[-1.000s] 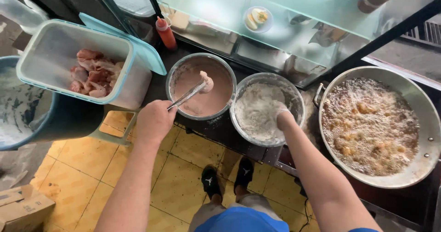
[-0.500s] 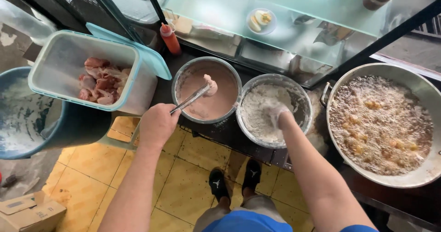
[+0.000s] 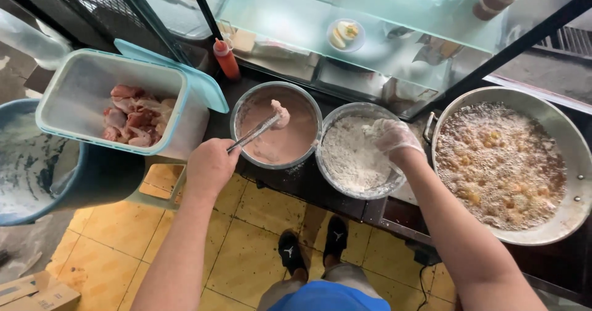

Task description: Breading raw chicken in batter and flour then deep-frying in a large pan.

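Note:
My left hand (image 3: 211, 166) grips metal tongs (image 3: 254, 133) that hold a batter-coated chicken piece (image 3: 280, 114) just above the pinkish batter in a metal bowl (image 3: 240, 109). My right hand (image 3: 393, 137), in a thin clear glove dusted with flour, rests inside a second metal bowl (image 3: 376, 191) filled with white flour (image 3: 348, 157). Whether it holds anything under the flour is hidden. Raw chicken pieces (image 3: 132, 117) lie in a white plastic tub (image 3: 74, 89) with a teal rim at the left.
A wide metal pan (image 3: 573, 151) of bubbling oil with frying pieces sits at the right. A blue bucket (image 3: 98, 181) stands at the lower left, a red sauce bottle (image 3: 226, 58) behind the bowls. A glass shelf (image 3: 382, 15) is above. Yellow floor tiles (image 3: 117, 231) below.
The view shifted slightly. My left hand keeps the tongs with the chicken piece over the batter bowl, and my right hand stays in the flour bowl.

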